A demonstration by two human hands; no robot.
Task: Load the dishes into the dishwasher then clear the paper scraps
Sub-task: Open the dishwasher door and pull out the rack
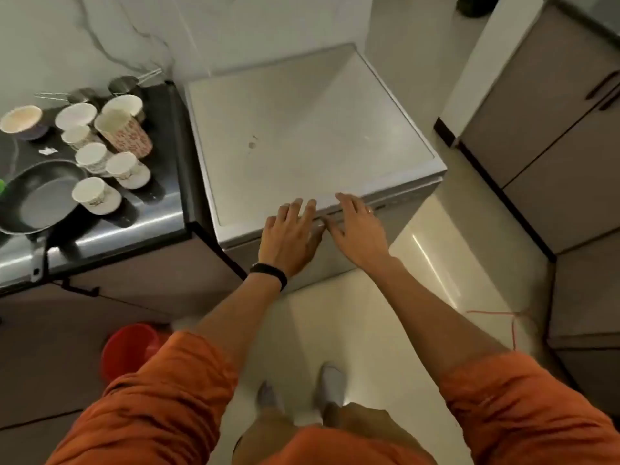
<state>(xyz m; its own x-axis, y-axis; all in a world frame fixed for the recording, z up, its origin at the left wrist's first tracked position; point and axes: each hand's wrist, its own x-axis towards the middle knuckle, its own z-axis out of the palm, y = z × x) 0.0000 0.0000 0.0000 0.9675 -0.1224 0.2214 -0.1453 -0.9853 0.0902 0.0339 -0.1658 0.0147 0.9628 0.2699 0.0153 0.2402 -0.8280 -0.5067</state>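
Both hands, left [291, 234] and right [356, 229], lay flat with released grip on the closed dishwasher [312, 142] front edge; empty cups [97, 156] and a pan [40, 199] sat on the surface [134, 226] beside it.

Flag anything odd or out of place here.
Small dark stain on the dishwasher top. White paper scrap lies loose on the counter among the cups. Both hands rest at the dishwasher's front edge; nothing spilled.
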